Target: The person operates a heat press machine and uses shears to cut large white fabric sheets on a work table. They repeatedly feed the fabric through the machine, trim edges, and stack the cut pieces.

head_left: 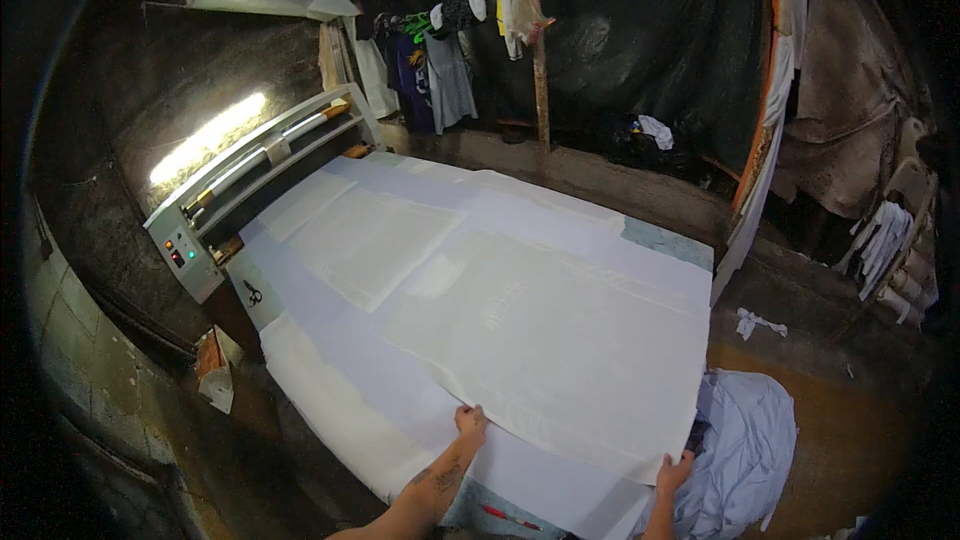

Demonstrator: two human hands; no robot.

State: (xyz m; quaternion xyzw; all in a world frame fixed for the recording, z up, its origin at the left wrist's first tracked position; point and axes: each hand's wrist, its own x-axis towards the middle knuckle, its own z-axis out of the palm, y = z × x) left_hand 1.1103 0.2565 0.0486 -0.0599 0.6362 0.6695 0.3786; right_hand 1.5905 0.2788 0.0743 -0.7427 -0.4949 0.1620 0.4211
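Observation:
A large pale grey-white sheet (570, 360), thin and flat, lies over white and lilac sheets on the long table. Along its near edge, my left hand (470, 422) pinches the rim between closed fingers. At the sheet's near right corner, my right hand (675, 473) has its fingers closed on the edge. A second, smaller pale sheet (375, 240) lies farther left, toward a roller machine (205, 250) with lit buttons at the table's far left end.
Black scissors (252, 292) lie by the machine. A red slim tool (512, 517) rests at the near edge. White cloth (750, 440) is heaped off the right side. A wooden post (540, 70) and hanging clothes (450, 80) stand behind. Some white scraps (760, 323) lie on the floor.

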